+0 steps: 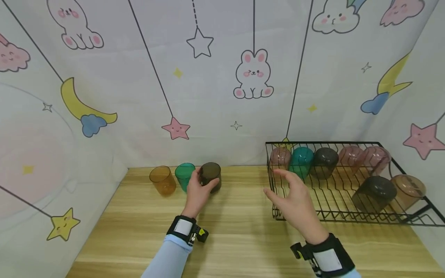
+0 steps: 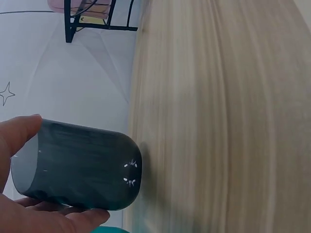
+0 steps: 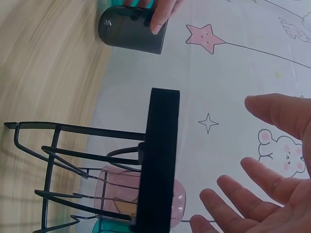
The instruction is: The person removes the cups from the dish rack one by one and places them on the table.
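Note:
My left hand (image 1: pixel 197 197) grips a dark grey glass (image 1: pixel 210 169) between thumb and fingers, its mouth facing up. In the left wrist view the glass's rounded base is close to the wooden tabletop. Just left of it stands a teal glass (image 1: pixel 183 173), partly hidden by my fingers, then an amber glass (image 1: pixel 162 181). My right hand (image 1: pixel 298 202) holds nothing; its thumb and fingers are spread apart in front of the left end of a black wire rack (image 3: pixel 160 145). In the right wrist view, a pink glass (image 3: pixel 119 187) shows behind the rack's bars.
Inside the rack, glasses stand upside down: a back row with teal (image 1: pixel 301 157), dark grey (image 1: pixel 325 162) and pink (image 1: pixel 377 157) ones, and a dark (image 1: pixel 374 193) and an amber one (image 1: pixel 409 188) in front. A patterned cloth (image 1: pixel 215 96) hangs behind the wooden table (image 1: pixel 240 239).

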Tool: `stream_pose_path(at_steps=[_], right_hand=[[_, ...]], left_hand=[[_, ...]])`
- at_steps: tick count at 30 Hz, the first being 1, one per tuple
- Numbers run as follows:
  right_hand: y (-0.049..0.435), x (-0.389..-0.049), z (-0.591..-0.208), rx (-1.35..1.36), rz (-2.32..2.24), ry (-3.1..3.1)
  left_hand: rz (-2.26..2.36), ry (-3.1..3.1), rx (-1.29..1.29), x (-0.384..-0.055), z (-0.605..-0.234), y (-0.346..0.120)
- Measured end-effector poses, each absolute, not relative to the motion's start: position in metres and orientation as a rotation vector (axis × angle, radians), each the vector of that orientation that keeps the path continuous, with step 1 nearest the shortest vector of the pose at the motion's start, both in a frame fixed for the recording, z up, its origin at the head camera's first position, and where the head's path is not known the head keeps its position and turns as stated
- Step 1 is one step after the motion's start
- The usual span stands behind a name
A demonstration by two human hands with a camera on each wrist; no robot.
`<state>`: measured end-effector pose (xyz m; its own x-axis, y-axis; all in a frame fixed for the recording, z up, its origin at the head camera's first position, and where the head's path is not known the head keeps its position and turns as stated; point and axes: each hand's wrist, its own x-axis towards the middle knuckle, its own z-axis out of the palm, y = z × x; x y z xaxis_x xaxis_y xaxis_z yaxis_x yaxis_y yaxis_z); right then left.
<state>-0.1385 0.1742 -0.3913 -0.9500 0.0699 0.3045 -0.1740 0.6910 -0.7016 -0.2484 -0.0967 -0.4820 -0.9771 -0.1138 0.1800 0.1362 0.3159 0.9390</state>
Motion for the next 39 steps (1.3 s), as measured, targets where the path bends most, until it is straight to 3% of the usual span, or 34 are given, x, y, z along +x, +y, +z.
stream_pose_path(at_steps=[15, 25, 33, 39], right_hand=[[0.179, -0.142, -0.39, 0.133, 1.036, -2.646], [0.2, -0.142, -0.39, 0.245, 0.805, -2.747], [0.243, -0.14, -0.384, 0.189, 0.52, -2.706], [0.292, -0.138, -0.376, -0.03, 0.346, -2.795]], left_hand=[[-1.636, -2.38, 0.001, -0.249, -0.482, -0.094], [-1.47, -2.529, 0.039, -0.226, -0.456, -0.091], [-1.231, -2.523, -0.135, -0.198, -0.428, -0.083], [-1.06, -2.472, -0.289, -0.186, -0.419, -0.081]])
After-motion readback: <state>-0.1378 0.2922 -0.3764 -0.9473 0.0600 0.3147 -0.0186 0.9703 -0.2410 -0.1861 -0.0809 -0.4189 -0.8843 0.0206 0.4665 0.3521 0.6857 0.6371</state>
